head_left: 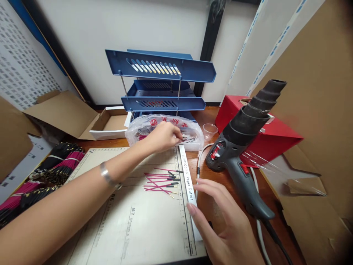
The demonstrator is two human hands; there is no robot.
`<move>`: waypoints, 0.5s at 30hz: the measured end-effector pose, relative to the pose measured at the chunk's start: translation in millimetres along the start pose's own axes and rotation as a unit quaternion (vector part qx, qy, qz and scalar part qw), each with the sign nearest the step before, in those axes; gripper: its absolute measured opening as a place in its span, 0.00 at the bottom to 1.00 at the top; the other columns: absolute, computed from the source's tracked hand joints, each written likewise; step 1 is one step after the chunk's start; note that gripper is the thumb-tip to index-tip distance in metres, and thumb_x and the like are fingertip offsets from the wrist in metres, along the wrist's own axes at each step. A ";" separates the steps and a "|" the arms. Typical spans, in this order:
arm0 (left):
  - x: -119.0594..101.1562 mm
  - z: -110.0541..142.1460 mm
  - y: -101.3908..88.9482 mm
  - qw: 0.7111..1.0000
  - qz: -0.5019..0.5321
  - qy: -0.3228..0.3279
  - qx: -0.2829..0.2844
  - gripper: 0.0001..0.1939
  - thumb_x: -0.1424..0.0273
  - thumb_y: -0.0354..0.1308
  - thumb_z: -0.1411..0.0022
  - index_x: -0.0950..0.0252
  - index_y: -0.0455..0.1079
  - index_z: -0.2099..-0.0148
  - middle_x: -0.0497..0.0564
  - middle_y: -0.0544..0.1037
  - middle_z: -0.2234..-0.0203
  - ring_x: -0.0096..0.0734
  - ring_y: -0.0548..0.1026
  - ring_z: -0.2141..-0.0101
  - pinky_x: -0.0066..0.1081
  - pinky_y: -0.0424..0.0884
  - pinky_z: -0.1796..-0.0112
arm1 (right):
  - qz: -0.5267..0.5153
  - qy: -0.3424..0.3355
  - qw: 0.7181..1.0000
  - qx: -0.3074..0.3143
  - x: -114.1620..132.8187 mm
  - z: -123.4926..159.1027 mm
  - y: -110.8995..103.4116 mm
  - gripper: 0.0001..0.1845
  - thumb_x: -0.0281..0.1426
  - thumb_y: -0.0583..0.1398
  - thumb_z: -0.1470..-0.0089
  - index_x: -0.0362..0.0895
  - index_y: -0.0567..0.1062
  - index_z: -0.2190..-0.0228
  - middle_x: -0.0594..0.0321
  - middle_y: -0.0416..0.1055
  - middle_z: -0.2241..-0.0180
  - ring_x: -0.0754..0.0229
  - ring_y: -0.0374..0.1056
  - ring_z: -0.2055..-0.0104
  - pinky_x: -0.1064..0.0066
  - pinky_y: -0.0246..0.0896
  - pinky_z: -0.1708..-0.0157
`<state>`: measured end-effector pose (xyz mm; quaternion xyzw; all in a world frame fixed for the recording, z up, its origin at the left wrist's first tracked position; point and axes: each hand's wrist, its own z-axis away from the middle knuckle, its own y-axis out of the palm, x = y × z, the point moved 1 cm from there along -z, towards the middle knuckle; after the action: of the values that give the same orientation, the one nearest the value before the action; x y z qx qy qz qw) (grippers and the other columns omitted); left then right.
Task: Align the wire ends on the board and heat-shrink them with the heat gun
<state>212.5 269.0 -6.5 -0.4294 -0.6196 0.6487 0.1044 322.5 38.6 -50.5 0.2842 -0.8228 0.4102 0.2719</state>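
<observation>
My left hand (164,137) reaches across to a clear plastic bag (132,135) with red print, its fingers pinched at the bag's open side; what they hold, if anything, is too small to make out. Dark and pinkish wires show inside the bag. Beside the right edge of the paper cutter (110,217), my right hand (227,221) is open, thumb and fingers apart, near the white ruler strip (187,180). On the cutter board lie several short magenta wires (158,180), some with black sleeves and gold tips at their ends.
A heat gun (239,147) stands nozzle up on the right, its cord running forward. Behind it is a red box (278,140). A small clear cup (210,130), a blue tiered tray (162,105), an open carton (110,123) and bundled wires (60,162) surround the board.
</observation>
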 end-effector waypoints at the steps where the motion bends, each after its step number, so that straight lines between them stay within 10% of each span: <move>1: -4.2 17.8 -7.6 1.000 0.001 0.003 0.000 0.08 0.78 0.63 0.41 0.66 0.83 0.63 0.52 0.85 0.68 0.33 0.80 0.66 0.31 0.72 0.56 | -0.001 -0.001 1.000 0.008 -0.8 -3.1 0.3 0.09 0.35 0.61 0.39 0.50 0.75 0.56 0.65 0.77 0.52 0.68 0.74 0.48 0.83 0.67 0.47; 6: -42.3 63.7 -23.2 0.993 -0.060 0.072 0.068 0.11 0.79 0.62 0.43 0.60 0.83 0.63 0.52 0.85 0.68 0.36 0.80 0.66 0.32 0.72 0.61 | -0.009 0.028 0.998 0.051 -9.6 -18.1 4.1 0.11 0.35 0.57 0.36 0.52 0.75 0.54 0.67 0.76 0.50 0.67 0.72 0.46 0.77 0.66 0.46; 10: -64.7 40.9 -30.5 0.972 -0.198 0.037 0.124 0.14 0.83 0.58 0.47 0.65 0.83 0.64 0.55 0.82 0.72 0.40 0.79 0.68 0.35 0.71 0.64 | 0.038 0.127 0.989 0.071 -17.3 -45.8 -7.4 0.13 0.37 0.54 0.36 0.49 0.76 0.58 0.64 0.78 0.56 0.60 0.74 0.55 0.66 0.69 0.54; 15: -57.0 26.6 -43.6 0.957 -0.219 -0.021 0.186 0.13 0.84 0.59 0.53 0.64 0.81 0.70 0.53 0.81 0.75 0.39 0.78 0.69 0.35 0.70 0.63 | 0.006 0.094 0.987 0.133 16.7 -48.4 0.0 0.18 0.41 0.53 0.37 0.47 0.77 0.71 0.64 0.77 0.71 0.60 0.72 0.70 0.68 0.66 0.71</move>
<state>211.7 221.2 53.2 -0.2422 -0.5687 0.7228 0.3091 321.4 74.7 -14.2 0.2733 -0.7335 0.5423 0.3052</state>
